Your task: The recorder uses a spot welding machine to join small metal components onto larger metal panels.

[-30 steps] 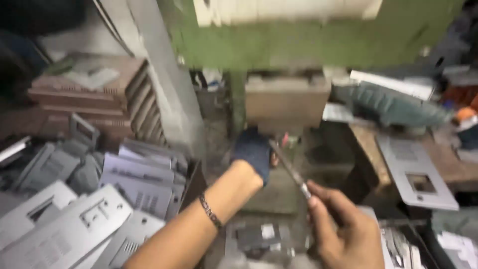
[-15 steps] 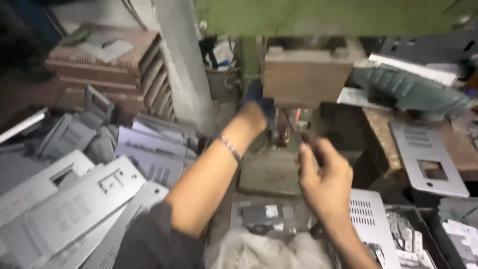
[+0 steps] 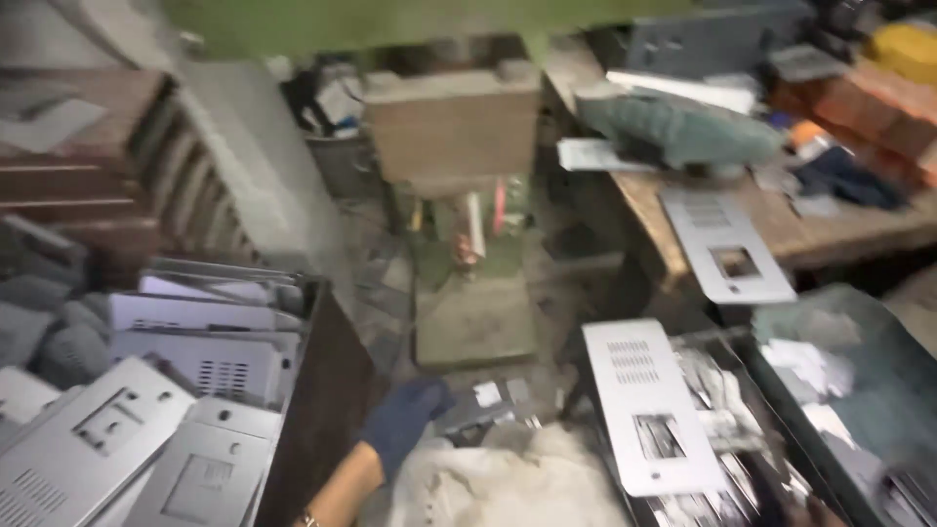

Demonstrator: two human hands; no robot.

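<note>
My left hand (image 3: 403, 422), in a dark blue glove, is low in the middle, just left of a small grey metal plate (image 3: 485, 402) that lies below the press block (image 3: 452, 125). Blur hides whether the fingers grip the plate. A white cloth (image 3: 508, 483) bunches under my forearm. Only a sliver of my right hand (image 3: 815, 510) shows at the bottom edge, over the dark bin (image 3: 781, 390) of stamped metal parts. A long perforated grey panel (image 3: 649, 405) lies across that bin's left rim.
A bin at the left holds stacked grey panels (image 3: 146, 439). A wooden bench (image 3: 683, 229) at the right carries another cut-out panel (image 3: 727, 244) and a green-grey bundle (image 3: 683, 127). The green press frame (image 3: 390, 20) spans the top.
Both hands have pulled back from the press die toward me. The left hand dropped to the small plate; the right hand went down to the right bin, almost out of view.
</note>
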